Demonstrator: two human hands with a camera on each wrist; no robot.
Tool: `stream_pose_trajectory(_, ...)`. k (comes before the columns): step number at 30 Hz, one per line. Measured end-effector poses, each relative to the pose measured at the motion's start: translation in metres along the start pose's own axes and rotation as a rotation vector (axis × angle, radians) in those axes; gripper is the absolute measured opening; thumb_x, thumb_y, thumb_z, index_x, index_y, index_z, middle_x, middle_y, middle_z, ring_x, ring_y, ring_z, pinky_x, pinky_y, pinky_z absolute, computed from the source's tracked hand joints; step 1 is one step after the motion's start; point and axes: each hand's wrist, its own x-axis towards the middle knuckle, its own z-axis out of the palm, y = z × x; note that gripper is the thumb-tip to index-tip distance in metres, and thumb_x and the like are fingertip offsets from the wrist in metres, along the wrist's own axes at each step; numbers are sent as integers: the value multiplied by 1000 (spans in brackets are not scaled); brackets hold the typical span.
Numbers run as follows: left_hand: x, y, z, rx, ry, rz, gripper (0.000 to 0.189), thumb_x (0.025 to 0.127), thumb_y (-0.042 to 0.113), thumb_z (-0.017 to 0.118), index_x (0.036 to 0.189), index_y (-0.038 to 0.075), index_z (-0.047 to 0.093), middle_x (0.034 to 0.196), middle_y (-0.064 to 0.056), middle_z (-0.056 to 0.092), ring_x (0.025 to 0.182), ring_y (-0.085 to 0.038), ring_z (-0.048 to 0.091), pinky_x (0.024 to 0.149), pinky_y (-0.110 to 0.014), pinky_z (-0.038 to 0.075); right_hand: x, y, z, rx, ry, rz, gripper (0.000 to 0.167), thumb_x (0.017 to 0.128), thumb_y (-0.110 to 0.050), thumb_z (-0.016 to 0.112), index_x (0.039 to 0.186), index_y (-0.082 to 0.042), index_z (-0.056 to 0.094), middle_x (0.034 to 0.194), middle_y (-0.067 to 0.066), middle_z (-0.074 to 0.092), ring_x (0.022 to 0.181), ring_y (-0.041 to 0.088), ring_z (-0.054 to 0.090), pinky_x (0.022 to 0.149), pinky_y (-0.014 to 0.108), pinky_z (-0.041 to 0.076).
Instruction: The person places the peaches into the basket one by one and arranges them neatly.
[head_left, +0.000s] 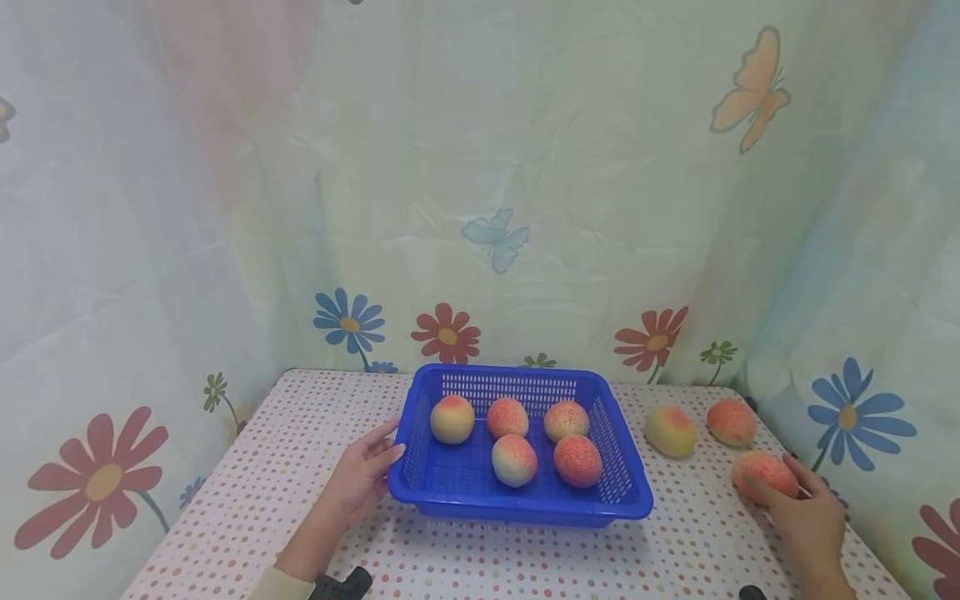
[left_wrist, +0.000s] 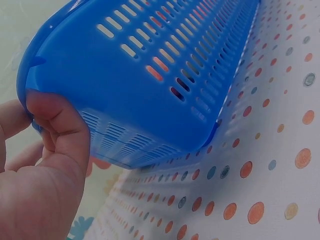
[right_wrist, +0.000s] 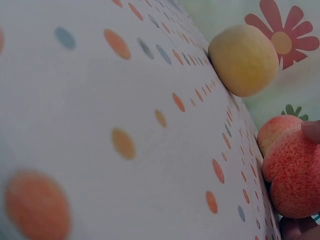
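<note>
Nearest the camera, a pale sleeve [head_left: 281,586] ends in the left hand [head_left: 356,479], gripping the blue basket's [head_left: 517,505] left rim, while the right hand's [head_left: 813,521] fingers grip a peach [head_left: 767,467] near the worktop's [head_left: 690,542] right edge, where slack pressure could let it roll off.

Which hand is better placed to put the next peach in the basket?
Probably the right hand, which grips a peach to the right of the basket. The left hand holds the basket's left edge, on the side away from that peach.
</note>
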Motion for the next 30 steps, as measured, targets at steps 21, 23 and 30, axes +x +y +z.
stream_pose_trajectory(21,-2,1,2,-1,-5,-6,69,102,17,64,162,13,29,142,-24,55,125,-31,65,102,-42,58,-10,0,1,13,0,11,92,90,-37,77,163,-24,22,171,13,21,151,41,30,121,61,35)
stream_pose_trajectory(23,-2,1,2,-2,-1,-6,69,102,17,64,161,13,30,141,-23,56,125,-31,65,101,-42,58,-10,1,2,6,-4,16,92,90,-37,78,163,-24,23,171,13,22,149,41,32,120,60,36)
stream_pose_trajectory(30,-1,1,2,-9,7,-15,67,102,16,64,161,13,32,139,-21,58,122,-29,67,99,-41,59,-10,7,3,0,-28,31,92,91,-36,77,164,-27,22,171,13,22,146,41,33,117,62,39)
